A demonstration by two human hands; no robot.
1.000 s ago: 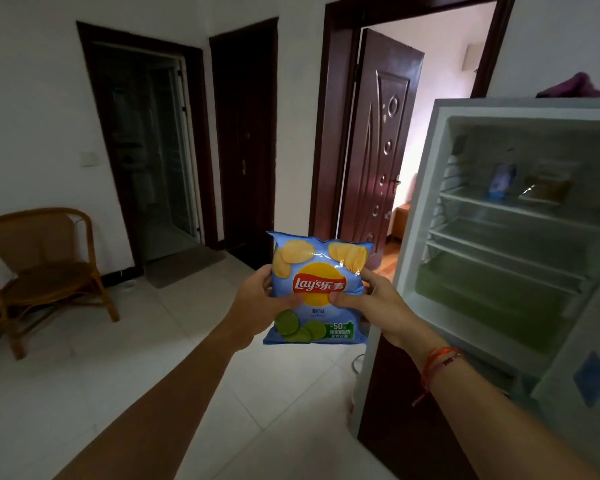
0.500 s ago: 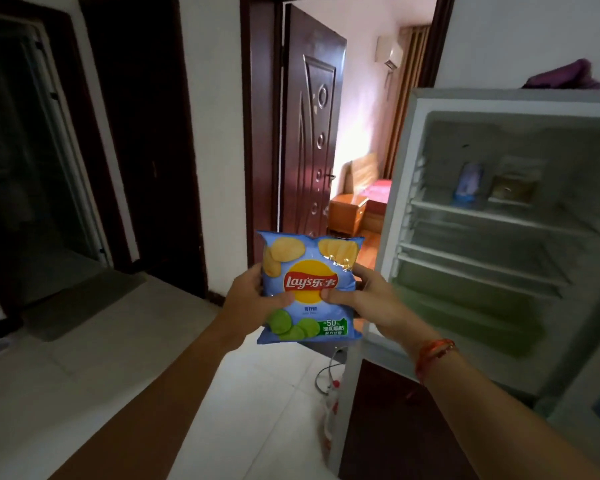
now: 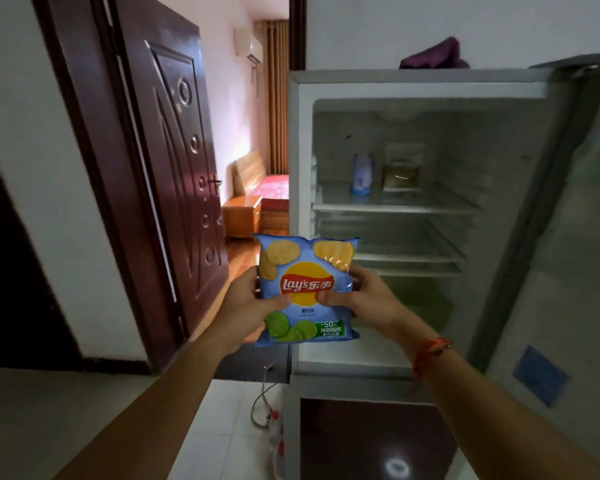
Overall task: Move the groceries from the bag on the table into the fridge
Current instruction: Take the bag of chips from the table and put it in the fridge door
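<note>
Item in hand: chip bag (image 3: 307, 289), light blue, puffed with air, held upright with its label toward the person
Left hand (image 3: 245, 304): clamped on the bag's left edge, thumb across the front, fingers hidden behind
Right hand (image 3: 359, 299): clamped on the bag's right edge, thumb on the front near the logo, fingers wrapped behind; red cord on the wrist
Bag position: in front of the fridge (image 3: 413, 88), at the left edge of its opening, level with the lower shelves, not yet inside
Fridge state: upper door (image 3: 568, 254) swung wide to the right; wire shelves mostly bare
Top shelf (image 3: 395, 204): a small pale bottle (image 3: 362, 174) and a clear container (image 3: 402, 169) stand side by side toward the back
Middle shelves (image 3: 406, 251): look empty, though blur makes them hard to read
Step judged: carrying the bag in for placement
How to do it well: keep the grip light, since a puffed bag crushes easily; shift it rightward to clear the cabinet's left wall; slide it flat or upright onto a free middle shelf, away from the two things above
Watch for: the bag's top seam catching a shelf lip on entry
Room: dark wooden door (image 3: 174, 161) open at left
</note>
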